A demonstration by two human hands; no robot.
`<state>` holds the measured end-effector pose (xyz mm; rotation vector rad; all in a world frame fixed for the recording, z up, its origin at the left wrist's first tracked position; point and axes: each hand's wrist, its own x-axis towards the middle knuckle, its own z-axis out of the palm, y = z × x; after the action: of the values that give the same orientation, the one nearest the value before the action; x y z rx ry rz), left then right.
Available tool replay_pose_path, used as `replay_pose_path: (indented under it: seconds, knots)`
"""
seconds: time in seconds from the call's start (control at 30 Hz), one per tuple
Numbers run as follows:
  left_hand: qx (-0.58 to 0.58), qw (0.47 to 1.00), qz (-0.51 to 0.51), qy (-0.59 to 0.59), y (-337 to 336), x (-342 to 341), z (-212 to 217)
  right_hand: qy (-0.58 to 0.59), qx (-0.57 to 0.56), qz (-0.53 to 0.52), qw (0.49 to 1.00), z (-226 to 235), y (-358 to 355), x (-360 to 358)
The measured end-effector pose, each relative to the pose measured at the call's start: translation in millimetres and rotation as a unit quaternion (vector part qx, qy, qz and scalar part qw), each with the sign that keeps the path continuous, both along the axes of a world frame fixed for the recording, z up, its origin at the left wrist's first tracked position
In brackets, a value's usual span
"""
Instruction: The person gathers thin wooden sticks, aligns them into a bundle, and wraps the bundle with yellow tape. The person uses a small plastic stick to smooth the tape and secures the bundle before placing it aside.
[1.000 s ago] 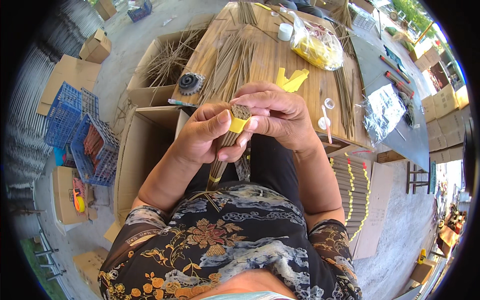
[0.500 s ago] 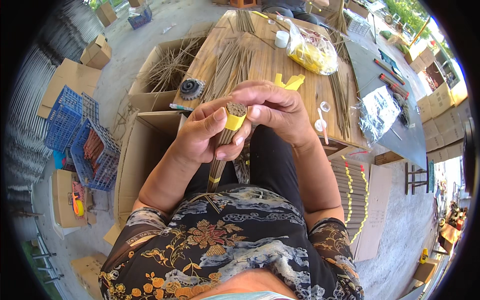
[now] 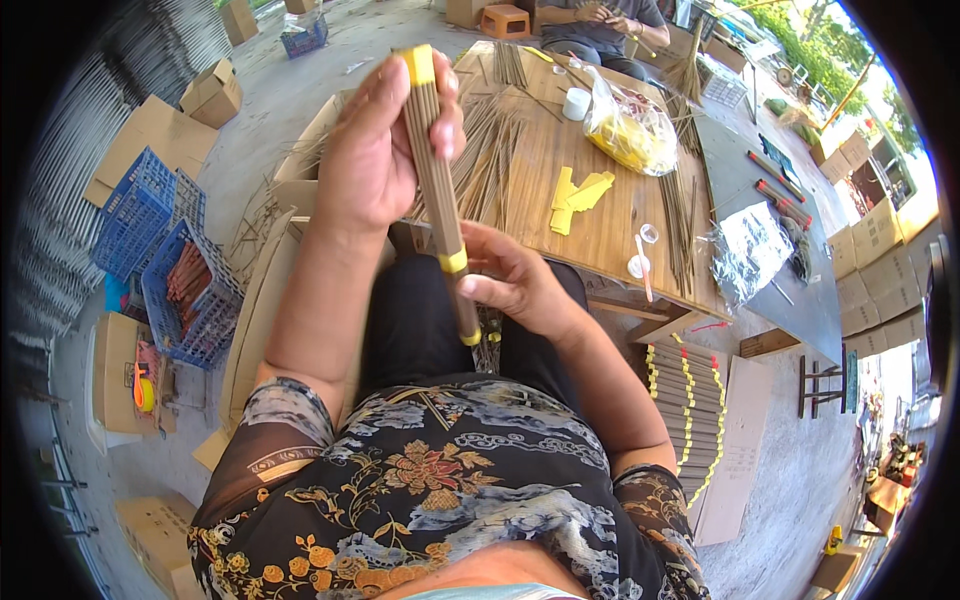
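Grip: our left hand (image 3: 375,160) closes around the upper end of the stick bundle (image 3: 440,190); our right hand (image 3: 515,285) pinches it near the lower yellow band (image 3: 454,262).
Change: a second ago we held the bundle end-on at the chest; now we hold it raised and lengthwise, so banding looks done.
Bundle place: above our lap, short of the table (image 3: 600,235).
Containers: blue crates (image 3: 150,230) hold reddish sticks; clear bag (image 3: 630,130) holds yellow pieces; open cardboard box (image 3: 265,290), contents unclear.
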<state>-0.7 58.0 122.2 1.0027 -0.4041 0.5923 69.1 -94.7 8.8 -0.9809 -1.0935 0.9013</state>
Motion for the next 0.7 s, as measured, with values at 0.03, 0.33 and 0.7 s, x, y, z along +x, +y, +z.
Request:
replay_pose_path:
  seconds: [0.03,0.33,0.7]
  knots:
    - [-0.002,1.0,0.027,-0.001,2.6,1.0,4.3,0.029,-0.026,0.013,0.999,-2.1,0.0,-7.9]
    - [0.098,0.988,0.016,0.118,-4.9,-1.4,-13.7,0.077,-0.055,0.011,0.995,13.5,-27.8,-10.9]
    - [0.166,0.977,0.056,0.122,-53.2,24.3,-21.9,0.065,0.061,-0.148,0.985,-3.4,-111.7,11.5]
